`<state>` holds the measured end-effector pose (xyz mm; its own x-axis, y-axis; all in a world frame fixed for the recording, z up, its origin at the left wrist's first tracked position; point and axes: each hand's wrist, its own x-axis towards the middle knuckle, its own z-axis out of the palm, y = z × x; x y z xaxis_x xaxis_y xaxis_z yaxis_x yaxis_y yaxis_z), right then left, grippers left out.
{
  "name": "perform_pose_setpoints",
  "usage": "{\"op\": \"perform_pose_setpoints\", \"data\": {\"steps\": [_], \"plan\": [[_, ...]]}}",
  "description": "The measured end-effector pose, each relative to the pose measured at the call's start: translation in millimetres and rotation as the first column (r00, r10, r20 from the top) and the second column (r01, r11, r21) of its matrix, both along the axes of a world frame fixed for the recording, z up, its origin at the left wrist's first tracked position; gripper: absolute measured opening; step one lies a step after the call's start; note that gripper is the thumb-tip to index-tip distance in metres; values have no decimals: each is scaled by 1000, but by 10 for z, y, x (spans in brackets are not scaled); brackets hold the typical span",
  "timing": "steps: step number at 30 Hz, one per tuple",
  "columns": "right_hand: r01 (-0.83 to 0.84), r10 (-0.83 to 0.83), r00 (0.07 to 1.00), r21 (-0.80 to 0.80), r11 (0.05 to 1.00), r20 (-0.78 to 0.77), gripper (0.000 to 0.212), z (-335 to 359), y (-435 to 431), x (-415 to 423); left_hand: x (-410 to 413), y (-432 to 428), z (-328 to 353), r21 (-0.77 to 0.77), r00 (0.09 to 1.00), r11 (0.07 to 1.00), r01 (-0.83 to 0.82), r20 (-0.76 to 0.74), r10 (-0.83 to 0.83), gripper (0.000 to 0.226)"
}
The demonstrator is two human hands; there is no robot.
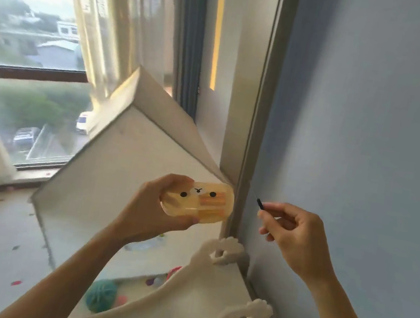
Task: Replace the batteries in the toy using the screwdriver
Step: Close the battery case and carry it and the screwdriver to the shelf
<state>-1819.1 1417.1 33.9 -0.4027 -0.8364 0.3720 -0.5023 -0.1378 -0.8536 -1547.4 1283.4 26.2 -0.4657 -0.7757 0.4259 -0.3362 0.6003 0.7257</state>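
My left hand [152, 208] grips a translucent yellow oblong toy [197, 201] with a small face of two black dots, held level in front of the white cabinet side. Orange parts show through its shell. My right hand [294, 234] pinches a thin screwdriver [259, 202] with a dark tip pointing up and left. The tip sits about a hand's width right of the toy and does not touch it. No batteries are visible.
A white house-shaped cabinet [130, 174] stands behind the toy. A grey-blue wall [371, 128] fills the right. A white cloud-edged rail [212, 281] lies below my hands. A window [29, 50] and curtains [109, 21] are at left; a teal ball [100, 295] lies on the floor.
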Motion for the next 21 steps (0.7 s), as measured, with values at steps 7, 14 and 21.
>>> {"op": "perform_pose_setpoints", "data": {"steps": [7,14,21], "plan": [[-426,425,905,13,905,29,14,73,-1242,2161,2446,0,58,-36,908,907,-419,6,419,70],[-674,673,739,16,739,26,19,-17,-2020,4495,4675,157,108,-37,755,754,-655,7,656,68],[-785,783,619,22,619,65,7,-228,-2620,6249,6227,68,13,-17,625,625,-780,6,780,74]]}}
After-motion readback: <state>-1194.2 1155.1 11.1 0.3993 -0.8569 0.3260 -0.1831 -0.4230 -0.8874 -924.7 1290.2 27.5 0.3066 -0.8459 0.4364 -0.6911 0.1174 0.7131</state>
